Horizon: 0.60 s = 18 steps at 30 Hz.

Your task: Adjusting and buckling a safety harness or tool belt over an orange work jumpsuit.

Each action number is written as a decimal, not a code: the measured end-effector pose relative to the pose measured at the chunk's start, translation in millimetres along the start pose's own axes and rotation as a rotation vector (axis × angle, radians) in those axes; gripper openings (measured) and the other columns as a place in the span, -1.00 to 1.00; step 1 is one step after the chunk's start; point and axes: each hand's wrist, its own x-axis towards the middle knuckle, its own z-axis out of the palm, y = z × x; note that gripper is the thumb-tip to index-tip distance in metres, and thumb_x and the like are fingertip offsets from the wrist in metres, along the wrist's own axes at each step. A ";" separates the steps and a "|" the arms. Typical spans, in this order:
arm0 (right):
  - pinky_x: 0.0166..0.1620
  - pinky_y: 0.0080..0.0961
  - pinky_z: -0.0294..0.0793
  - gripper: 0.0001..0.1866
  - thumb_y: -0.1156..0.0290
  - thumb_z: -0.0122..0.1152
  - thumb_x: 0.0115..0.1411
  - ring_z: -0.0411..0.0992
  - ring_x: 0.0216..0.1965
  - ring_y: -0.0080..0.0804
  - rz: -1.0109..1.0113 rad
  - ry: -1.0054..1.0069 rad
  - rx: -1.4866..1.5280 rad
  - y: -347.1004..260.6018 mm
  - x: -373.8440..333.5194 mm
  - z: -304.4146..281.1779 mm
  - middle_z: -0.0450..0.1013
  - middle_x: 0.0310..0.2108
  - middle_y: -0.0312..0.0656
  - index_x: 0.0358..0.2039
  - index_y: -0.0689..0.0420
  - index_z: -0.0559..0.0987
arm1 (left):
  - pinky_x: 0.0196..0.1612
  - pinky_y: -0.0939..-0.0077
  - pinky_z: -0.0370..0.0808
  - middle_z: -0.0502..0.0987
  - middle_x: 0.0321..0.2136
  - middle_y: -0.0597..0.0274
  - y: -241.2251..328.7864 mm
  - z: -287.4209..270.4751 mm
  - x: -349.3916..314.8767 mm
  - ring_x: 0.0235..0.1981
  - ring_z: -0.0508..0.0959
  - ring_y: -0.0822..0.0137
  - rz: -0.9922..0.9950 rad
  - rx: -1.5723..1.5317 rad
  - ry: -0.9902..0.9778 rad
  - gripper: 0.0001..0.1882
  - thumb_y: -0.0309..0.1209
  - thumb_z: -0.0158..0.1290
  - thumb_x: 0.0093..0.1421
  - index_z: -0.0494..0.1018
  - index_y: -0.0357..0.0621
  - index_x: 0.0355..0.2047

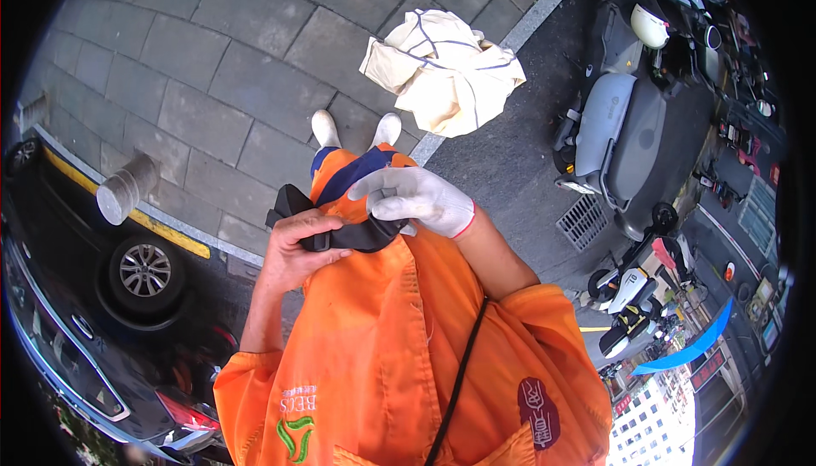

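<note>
the left grip is bare, and its thumb and fingers are clamped on a black band. the black band is in front of the lower part of the orange shirt. the right grip has a white glove on and is at the right end of the black band; i cannot tell if it is pinching it. past the white boots, a crumpled cream cloth lies on the ground. a black car is on the left, and a gray scooter is on the right.
</note>
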 end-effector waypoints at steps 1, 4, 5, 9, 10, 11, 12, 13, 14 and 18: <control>-0.49 -0.70 0.36 -0.68 0.30 0.21 0.37 0.41 -0.56 -0.68 0.015 0.024 -0.027 -1.5 -2.4 6.0 0.48 -0.44 -0.36 0.06 0.15 0.58 | -0.28 0.52 0.49 0.63 -0.35 0.17 -0.7 -0.4 -2.0 -0.37 0.58 0.39 -0.019 0.001 0.002 -0.50 -0.68 0.44 -0.15 0.62 -0.23 -0.13; -0.51 -0.68 0.37 -0.68 0.33 0.26 0.32 0.42 -0.57 -0.66 0.028 0.052 -0.082 -14.6 -10.9 11.8 0.46 -0.47 -0.35 0.04 0.18 0.57 | -0.29 0.51 0.49 0.64 -0.34 0.15 -1.2 -1.2 -6.9 -0.38 0.58 0.38 -0.034 0.000 0.011 -0.50 -0.68 0.44 -0.14 0.62 -0.23 -0.12; -0.51 -0.67 0.38 -0.67 0.33 0.29 0.31 0.42 -0.57 -0.65 0.027 0.069 -0.103 -15.9 -14.7 10.6 0.47 -0.47 -0.35 0.04 0.18 0.57 | -0.29 0.51 0.49 0.65 -0.33 0.14 -1.5 -1.2 -8.2 -0.38 0.59 0.37 -0.035 -0.002 0.018 -0.50 -0.68 0.44 -0.14 0.62 -0.23 -0.12; -0.53 -0.66 0.38 -0.65 0.33 0.34 0.28 0.43 -0.60 -0.64 0.085 0.143 -0.285 -32.9 -27.8 21.5 0.49 -0.47 -0.31 0.03 0.18 0.57 | -0.30 0.53 0.48 0.64 -0.33 0.15 -5.7 -0.1 -13.2 -0.38 0.58 0.38 0.007 0.023 0.032 -0.50 -0.68 0.44 -0.14 0.62 -0.23 -0.12; -0.53 -0.65 0.38 -0.65 0.33 0.33 0.28 0.43 -0.61 -0.64 0.143 0.170 -0.370 -35.9 -31.8 27.9 0.50 -0.46 -0.30 0.03 0.18 0.57 | -0.24 0.51 0.52 0.66 -0.30 0.13 -5.4 -0.5 -15.1 -0.32 0.62 0.36 -0.010 0.028 0.034 -0.53 -0.68 0.44 -0.11 0.62 -0.26 -0.13; -0.52 -0.65 0.39 -0.65 0.32 0.32 0.29 0.43 -0.61 -0.63 0.104 0.170 -0.427 -27.9 -33.0 30.3 0.53 -0.44 -0.28 0.03 0.19 0.57 | -0.18 0.49 0.56 0.67 -0.27 0.12 -5.2 -0.6 -16.3 -0.26 0.65 0.35 -0.028 0.033 0.036 -0.56 -0.69 0.43 -0.09 0.62 -0.28 -0.14; -0.50 -0.65 0.40 -0.65 0.32 0.31 0.30 0.45 -0.58 -0.64 0.072 0.154 -0.477 -23.3 -34.4 33.0 0.56 -0.41 -0.28 0.03 0.19 0.57 | -0.18 0.49 0.56 0.67 -0.27 0.12 -4.1 -0.1 -17.1 -0.26 0.65 0.35 -0.027 0.030 0.036 -0.56 -0.69 0.43 -0.09 0.62 -0.28 -0.14; -0.51 -0.65 0.38 -0.68 0.33 0.28 0.32 0.43 -0.60 -0.66 0.068 0.158 -0.418 -24.2 -36.5 39.4 0.54 -0.44 -0.30 0.03 0.18 0.58 | -0.17 0.49 0.56 0.67 -0.27 0.12 -2.9 0.3 -17.8 -0.26 0.65 0.35 -0.010 0.037 0.036 -0.56 -0.68 0.43 -0.08 0.62 -0.28 -0.14; -0.52 -0.65 0.35 -0.70 0.34 0.25 0.33 0.40 -0.61 -0.67 0.064 0.161 -0.359 -26.2 -39.0 45.4 0.52 -0.46 -0.31 0.02 0.18 0.58 | -0.17 0.50 0.56 0.67 -0.27 0.12 -1.2 0.5 -18.4 -0.26 0.65 0.36 0.007 0.046 0.035 -0.56 -0.68 0.42 -0.08 0.62 -0.27 -0.13; -0.54 -0.67 0.28 -0.74 0.38 0.18 0.35 0.33 -0.60 -0.71 0.027 0.259 -0.122 -23.1 -51.5 47.3 0.45 -0.49 -0.35 0.00 0.17 0.59 | -0.17 0.51 0.56 0.67 -0.28 0.15 7.6 6.1 -21.2 -0.28 0.64 0.37 -0.073 0.057 0.009 -0.56 -0.66 0.42 -0.06 0.63 -0.27 -0.12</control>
